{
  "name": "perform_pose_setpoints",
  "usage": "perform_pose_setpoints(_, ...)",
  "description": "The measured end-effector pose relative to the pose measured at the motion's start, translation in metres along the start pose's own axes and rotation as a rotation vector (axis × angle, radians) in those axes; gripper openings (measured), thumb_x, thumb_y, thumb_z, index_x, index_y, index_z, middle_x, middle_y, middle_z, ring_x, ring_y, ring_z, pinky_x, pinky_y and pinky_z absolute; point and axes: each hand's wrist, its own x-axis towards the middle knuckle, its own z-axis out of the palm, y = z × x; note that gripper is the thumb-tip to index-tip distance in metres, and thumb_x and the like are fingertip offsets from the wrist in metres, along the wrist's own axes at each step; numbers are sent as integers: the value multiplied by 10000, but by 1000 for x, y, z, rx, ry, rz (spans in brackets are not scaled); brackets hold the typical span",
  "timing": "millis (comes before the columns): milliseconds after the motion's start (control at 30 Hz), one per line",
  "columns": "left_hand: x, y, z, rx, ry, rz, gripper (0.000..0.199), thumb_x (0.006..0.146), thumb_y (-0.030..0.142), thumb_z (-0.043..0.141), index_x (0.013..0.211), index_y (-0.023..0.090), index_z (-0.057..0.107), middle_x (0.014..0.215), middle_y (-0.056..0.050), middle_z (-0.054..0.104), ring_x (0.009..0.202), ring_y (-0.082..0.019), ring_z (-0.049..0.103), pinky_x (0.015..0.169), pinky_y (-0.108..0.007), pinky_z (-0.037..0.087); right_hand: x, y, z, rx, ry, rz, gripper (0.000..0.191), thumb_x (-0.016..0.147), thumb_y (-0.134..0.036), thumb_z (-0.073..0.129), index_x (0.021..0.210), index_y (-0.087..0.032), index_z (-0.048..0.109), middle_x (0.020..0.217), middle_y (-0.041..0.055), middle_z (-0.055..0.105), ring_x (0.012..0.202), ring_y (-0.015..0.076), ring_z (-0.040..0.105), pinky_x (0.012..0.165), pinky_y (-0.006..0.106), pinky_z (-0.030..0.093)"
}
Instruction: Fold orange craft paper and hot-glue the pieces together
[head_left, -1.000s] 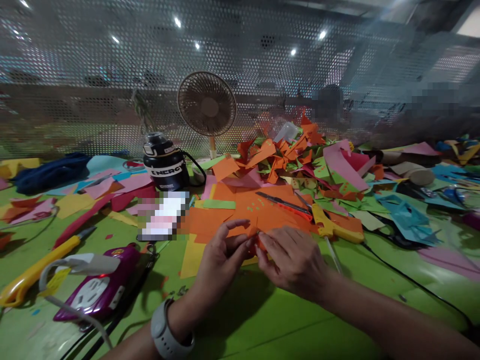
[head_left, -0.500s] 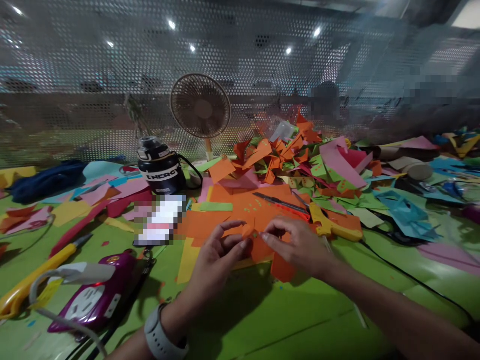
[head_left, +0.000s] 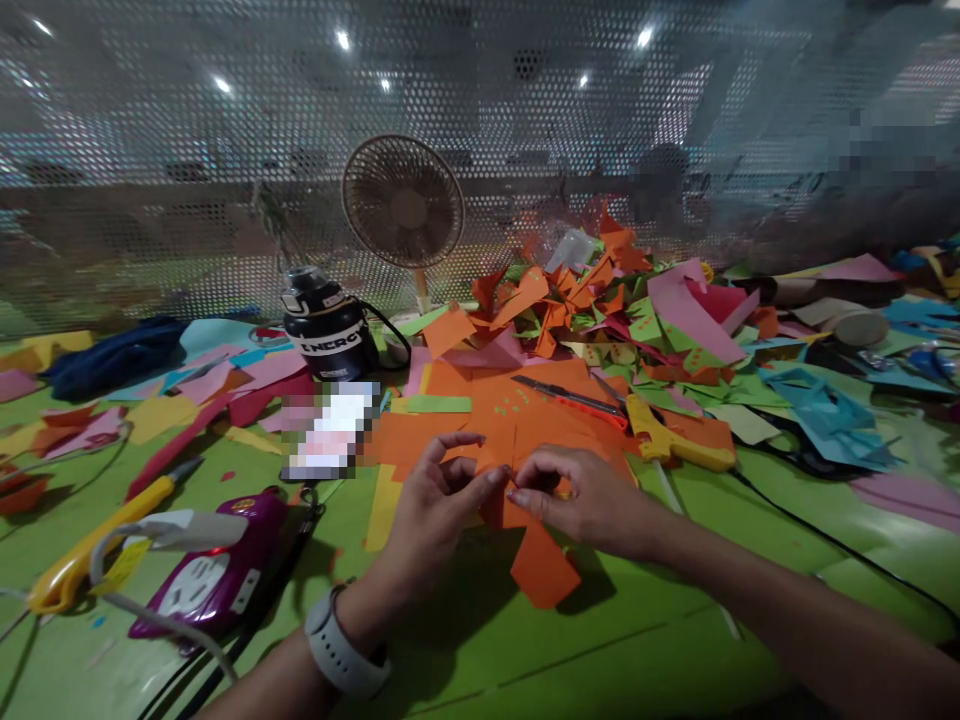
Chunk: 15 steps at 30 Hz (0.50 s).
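Note:
A folded or cut orange paper piece (head_left: 545,568) is between my hands, its angular lower end hanging over the green table. My left hand (head_left: 442,495) pinches its upper edge between thumb and fingers, the other fingers curled. Close beside it, my right hand (head_left: 566,492) has thumb and forefinger pressed together on the paper; the fingertips hide the exact grip. Behind the hands lie orange sheets (head_left: 442,448) with small green bits (head_left: 512,402). A cutter knife (head_left: 570,395) rests on them, and a yellow glue gun (head_left: 667,445) lies to the right.
A dark bottle (head_left: 330,330) and a fan (head_left: 405,205) stand at the back. Paper scraps (head_left: 559,300) are heaped behind the sheets. A phone (head_left: 334,430), a purple power strip (head_left: 217,570) and another yellow glue gun (head_left: 105,540) lie left. A cord (head_left: 832,535) runs right.
My hands have drawn closer together at the fingertips. The orange piece's lower end now hangs further down and left, more fully in view. The whole view has shifted slightly.

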Motion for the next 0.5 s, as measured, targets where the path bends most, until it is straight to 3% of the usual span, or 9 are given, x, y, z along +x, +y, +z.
perform_pose_setpoints(200, -2, 3, 1, 5, 5, 15, 423, 692, 303, 790, 989, 196, 508, 570, 77, 599, 531, -116, 594, 569, -238, 467, 1, 2, -2, 86, -69, 49, 166, 863, -269, 546, 746, -167, 603, 671, -15, 566, 635, 119, 503, 600, 248, 425)
perform_pose_setpoints(367, -2, 7, 2, -1, 55, -23, 421, 758, 441, 707, 1069, 185, 588, 620, 38, 629, 584, -120, 601, 573, -224, 478, 6, 5, -10, 150, -59, 78, 168, 834, -295, 563, 729, -167, 592, 657, -21, 528, 628, 118, 475, 584, 241, 400)
perform_pose_setpoints(500, -1, 7, 0, 23, 13, 5, 477, 692, 367, 781, 1087, 193, 576, 687, 18, 666, 652, -135, 619, 607, -238, 501, 9, 4, -18, 184, -17, 91, 212, 826, -341, 572, 695, -174, 560, 630, -35, 484, 602, 112, 449, 557, 232, 378)
